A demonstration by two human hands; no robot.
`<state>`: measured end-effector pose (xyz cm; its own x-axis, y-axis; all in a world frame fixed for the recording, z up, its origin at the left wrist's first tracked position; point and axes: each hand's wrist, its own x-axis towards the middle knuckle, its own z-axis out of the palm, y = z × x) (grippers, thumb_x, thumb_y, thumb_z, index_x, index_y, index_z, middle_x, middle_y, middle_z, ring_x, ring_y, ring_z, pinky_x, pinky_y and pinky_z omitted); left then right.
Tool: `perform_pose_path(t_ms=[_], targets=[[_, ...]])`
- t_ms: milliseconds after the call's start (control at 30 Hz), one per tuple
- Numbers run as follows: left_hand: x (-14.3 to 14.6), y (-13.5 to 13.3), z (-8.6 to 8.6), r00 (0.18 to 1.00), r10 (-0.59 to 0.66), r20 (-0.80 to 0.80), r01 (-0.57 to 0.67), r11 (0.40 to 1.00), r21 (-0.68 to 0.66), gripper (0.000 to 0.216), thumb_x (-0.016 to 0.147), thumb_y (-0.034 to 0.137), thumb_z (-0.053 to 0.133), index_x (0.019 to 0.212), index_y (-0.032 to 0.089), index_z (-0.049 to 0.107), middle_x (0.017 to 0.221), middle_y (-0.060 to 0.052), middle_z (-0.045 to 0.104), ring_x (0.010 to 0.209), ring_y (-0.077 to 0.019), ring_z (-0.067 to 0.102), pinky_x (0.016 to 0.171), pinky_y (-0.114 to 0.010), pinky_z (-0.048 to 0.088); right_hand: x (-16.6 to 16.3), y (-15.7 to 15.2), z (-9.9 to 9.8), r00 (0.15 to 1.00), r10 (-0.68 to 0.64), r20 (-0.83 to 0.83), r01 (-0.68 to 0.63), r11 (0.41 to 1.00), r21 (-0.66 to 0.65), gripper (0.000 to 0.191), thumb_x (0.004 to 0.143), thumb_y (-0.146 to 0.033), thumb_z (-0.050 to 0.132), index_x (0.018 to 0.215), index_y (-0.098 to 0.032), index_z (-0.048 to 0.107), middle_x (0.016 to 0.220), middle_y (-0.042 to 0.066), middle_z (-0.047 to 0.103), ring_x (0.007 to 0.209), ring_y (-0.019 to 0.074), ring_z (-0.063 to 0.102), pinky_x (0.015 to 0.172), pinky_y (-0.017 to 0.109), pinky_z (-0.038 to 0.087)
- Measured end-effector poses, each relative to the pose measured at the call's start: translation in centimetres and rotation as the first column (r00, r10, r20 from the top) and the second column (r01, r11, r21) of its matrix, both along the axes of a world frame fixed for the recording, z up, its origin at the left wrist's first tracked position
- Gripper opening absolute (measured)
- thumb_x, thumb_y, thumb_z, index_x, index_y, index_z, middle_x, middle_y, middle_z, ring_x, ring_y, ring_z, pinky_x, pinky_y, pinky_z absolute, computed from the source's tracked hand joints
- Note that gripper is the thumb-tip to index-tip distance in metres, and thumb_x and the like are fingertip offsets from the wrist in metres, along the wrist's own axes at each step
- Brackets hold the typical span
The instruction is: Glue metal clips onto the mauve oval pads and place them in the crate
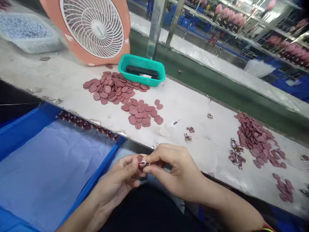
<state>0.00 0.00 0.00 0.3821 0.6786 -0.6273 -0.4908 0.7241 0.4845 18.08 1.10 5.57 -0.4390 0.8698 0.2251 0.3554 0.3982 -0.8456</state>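
Note:
My left hand (123, 177) and my right hand (173, 170) meet just below the table's near edge, both pinched on one small dusky-pink oval piece (141, 161) with a shiny bit at its middle. Piles of the same pink oval pieces lie on the white table: one by the fan (113, 88), a smaller one (142, 114) in front of it, and a large one (258, 138) at the right. Small shiny decorated bits (235, 154) sit beside the right pile, and two more (189, 133) lie closer to my hands.
A pink desk fan (94, 29) stands at the back left, next to a teal basket (142, 69) with dark items inside. A blue bin lined with pale plastic (48, 167) sits below left, finished pieces along its far rim (87, 124). A green conveyor (217, 87) runs behind the table.

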Motion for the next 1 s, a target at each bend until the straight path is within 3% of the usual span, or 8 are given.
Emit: perform_pose_path(t_ms=[1000], targets=[[-1.6, -0.3, -0.6, 0.991, -0.056, 0.124, 0.051, 0.998, 0.042, 0.035, 0.057, 0.043, 0.095, 0.074, 0.017, 0.08, 0.065, 0.0, 0.064, 0.056, -0.0074, 0.055, 0.045, -0.012, 0.047, -1.5, 0.1, 0.2, 0.999, 0.03, 0.035, -0.029, 0.999, -0.025, 0.003, 0.087, -0.013, 0.073, 0.091, -0.012, 0.073, 0.077, 0.004, 0.072, 0.068, 0.0113, 0.063, 0.065, 0.022, 0.05]])
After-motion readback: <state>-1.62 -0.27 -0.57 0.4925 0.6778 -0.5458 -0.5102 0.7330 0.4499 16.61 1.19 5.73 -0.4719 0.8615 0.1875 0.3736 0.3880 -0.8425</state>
